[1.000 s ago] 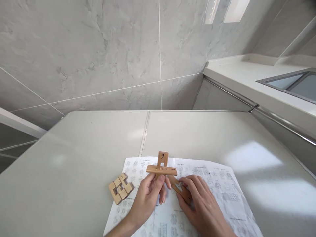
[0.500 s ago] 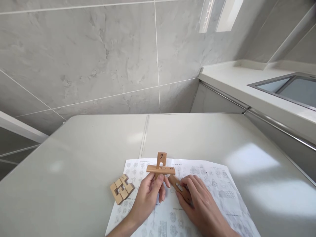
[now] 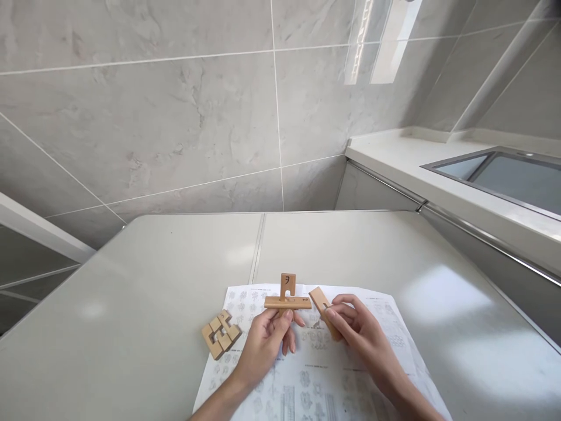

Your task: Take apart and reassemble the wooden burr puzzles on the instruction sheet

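Your right fingers (image 3: 339,324) now grip the slotted piece (image 3: 320,300), turned so its number no longer shows, putting it just beside the crossed pieces (image 3: 287,303) pinched by your left fingers (image 3: 280,329), so both parts are held

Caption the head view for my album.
Over a printed sheet, the left hand holds two crossed wooden pieces, the right hand a third piece; a block cluster lies at left.

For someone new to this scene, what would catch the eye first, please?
Probably the wooden cross in the left hand, below the middle of the view. To its right, the right hand holds a separate slat over the printed sheet. A block cluster sits at the sheet's left edge.
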Demonstrator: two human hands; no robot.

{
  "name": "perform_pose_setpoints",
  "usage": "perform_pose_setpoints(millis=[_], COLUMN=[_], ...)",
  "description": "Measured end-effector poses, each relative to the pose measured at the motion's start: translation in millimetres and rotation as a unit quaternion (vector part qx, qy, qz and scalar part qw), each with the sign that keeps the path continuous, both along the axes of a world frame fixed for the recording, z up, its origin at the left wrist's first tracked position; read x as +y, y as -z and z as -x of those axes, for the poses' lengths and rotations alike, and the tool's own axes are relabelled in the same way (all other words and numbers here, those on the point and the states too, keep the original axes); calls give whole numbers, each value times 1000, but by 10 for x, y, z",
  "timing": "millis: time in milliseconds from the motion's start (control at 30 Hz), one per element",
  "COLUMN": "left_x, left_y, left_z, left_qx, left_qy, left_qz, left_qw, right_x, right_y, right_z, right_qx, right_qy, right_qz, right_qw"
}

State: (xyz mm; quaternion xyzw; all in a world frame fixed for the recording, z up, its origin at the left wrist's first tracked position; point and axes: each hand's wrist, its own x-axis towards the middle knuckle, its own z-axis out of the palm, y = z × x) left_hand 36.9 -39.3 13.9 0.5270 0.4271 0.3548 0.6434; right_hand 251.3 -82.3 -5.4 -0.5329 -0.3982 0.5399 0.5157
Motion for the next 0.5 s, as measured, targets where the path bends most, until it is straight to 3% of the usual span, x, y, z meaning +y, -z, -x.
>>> perform_pose_setpoints(millis=[233,500], left_x=[-3,7], left_y=[33,-33], left_z=[28,34], left_qx=[23,-15], left_qy=[19,29], left_qz=[-20,-4], left_qw=[999,999], right_x=[-14,-24], right_y=[-43,-43], right_z=[-38,0], right_qx=[216,242], right_qy=[-46,-32], right_qz=[67,70], right_qw=[973,967])
